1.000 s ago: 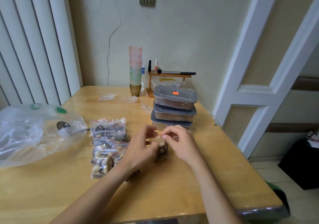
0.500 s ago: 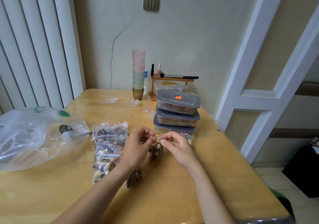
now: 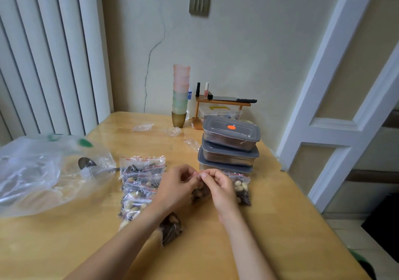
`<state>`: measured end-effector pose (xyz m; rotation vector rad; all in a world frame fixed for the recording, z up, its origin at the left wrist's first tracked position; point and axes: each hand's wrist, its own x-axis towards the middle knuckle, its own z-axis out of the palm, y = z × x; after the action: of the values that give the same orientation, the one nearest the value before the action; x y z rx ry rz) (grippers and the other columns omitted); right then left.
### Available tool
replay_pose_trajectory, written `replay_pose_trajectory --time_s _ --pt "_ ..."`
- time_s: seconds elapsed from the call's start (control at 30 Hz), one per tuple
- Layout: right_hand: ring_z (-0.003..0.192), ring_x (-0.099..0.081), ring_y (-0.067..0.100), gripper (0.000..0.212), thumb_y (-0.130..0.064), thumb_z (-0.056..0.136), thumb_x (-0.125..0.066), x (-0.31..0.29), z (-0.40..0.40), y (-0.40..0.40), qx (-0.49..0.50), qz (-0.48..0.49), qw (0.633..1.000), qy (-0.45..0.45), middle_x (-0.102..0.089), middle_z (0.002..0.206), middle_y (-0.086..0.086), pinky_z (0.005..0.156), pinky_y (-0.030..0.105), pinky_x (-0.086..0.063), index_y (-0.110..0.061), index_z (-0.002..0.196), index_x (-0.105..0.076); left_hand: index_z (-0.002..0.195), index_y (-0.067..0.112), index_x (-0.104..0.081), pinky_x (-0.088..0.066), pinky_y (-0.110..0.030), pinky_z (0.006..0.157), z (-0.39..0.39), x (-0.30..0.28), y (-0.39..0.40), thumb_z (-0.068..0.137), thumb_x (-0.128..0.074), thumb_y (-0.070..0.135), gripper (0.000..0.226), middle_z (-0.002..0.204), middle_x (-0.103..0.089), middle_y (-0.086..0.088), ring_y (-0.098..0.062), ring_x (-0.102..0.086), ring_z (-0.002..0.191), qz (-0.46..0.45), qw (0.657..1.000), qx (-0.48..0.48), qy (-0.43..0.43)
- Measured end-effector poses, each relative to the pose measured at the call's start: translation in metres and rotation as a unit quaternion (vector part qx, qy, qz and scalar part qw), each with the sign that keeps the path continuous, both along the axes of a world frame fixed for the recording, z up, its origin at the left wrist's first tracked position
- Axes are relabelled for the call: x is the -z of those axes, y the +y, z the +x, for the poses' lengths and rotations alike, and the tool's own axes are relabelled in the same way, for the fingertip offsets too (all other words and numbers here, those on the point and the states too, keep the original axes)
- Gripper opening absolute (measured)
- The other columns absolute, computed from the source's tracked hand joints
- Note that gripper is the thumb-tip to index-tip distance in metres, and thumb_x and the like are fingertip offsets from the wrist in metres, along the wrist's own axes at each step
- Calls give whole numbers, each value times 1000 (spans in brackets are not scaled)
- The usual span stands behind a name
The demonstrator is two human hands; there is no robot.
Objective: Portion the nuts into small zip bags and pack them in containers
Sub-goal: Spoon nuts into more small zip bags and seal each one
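Fingers (image 3: 195, 177) pinching zip bag (image 3: 199, 192) seal

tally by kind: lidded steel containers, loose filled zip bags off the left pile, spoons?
Steel containers: 3, stacked, lids on
Loose filled zip bags: 3, held bag, one by the stack, one under the left forearm
Spoon: 1
Total: 7

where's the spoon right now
In the head view the spoon lies on the left of the table, its bowl under the edge of the big clear plastic bag, just left of the pile of filled zip bags.
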<state>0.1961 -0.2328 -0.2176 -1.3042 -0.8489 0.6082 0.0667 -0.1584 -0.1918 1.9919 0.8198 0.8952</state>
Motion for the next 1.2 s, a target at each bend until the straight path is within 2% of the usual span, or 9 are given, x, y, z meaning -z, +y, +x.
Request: replay_pose_trajectory --time_s 0.3,0.47,0.53,0.63,0.77,0.83,0.93,1.07,1.2 --pt "81 -61 13 8 -7 99 -64 7 -1 6 17 14 1000 -9 -70 84 1 78 34 -49 -5 92 -67 75 22 -66 -43 -14 57 4 3 -1 90 -69 27 16 70 -69 5 -1 -57 62 6 1000 -22 -15" --pt "85 -65 16 7 -8 99 -65 10 -1 8 12 23 999 -33 -74 91 10 82 39 -52 -7 93 -68 75 20 -64 -48 -28 63 2 4 -1 89 -68 25 16 71 -68 2 -14 -61 68 13 999 -19 -35" --pt "84 -66 16 6 -13 97 -66 10 -2 9 4 32 999 -44 -73 90 7 81 36 -53 -12 92 -69 73 19 -63 -49 -32 64 1 3 -2 87 -69 23 15 70 -67 -1 -19 -61 69 12 999 -20 -45" --pt "84 -63 15 7 -28 90 -65 10 -2 10 -1 36 996 -86 -70 86 -2 81 37 -51 -22 87 -67 71 16 -62 -48 -33 63 1 1 -3 84 -70 17 16 68 -66 -5 -22 -60 68 4 998 -18 -57" --pt "85 -63 17 9 -32 92 -61 14 -2 13 15 26 992 -123 -69 86 -2 83 45 -52 -25 87 -65 70 18 -63 -47 -32 62 1 1 -3 84 -71 18 16 67 -65 -2 -17 -58 65 18 998 -24 -50" --pt "86 -64 18 10 -34 93 -61 15 -2 14 34 19 992 -121 -70 87 -1 84 47 -53 -27 87 -64 73 21 -65 -45 -26 59 1 2 -5 87 -71 21 15 67 -66 1 -14 -58 64 27 998 -33 -47" --pt "79 -62 14 10 -21 98 -63 15 -1 13 55 30 993 -104 -70 83 1 80 43 -51 -23 88 -65 75 23 -67 -41 -16 57 0 2 -5 88 -73 21 15 66 -66 8 -7 -58 63 32 996 -53 -62" --pt "83 -64 16 14 -27 92 -65 12 -2 10 40 47 996 -62 -73 93 14 82 39 -53 -14 94 -67 77 25 -72 -47 -19 61 -1 3 -4 90 -74 23 13 70 -69 13 -5 -63 68 39 995 -65 -68" --pt "84 -65 14 24 -34 87 -67 11 -1 11 24 36 998 -42 -74 94 13 81 35 -52 -12 95 -70 77 26 -74 -49 -23 63 -2 3 -4 91 -73 24 14 71 -71 13 -7 -65 70 29 995 -69 -71"
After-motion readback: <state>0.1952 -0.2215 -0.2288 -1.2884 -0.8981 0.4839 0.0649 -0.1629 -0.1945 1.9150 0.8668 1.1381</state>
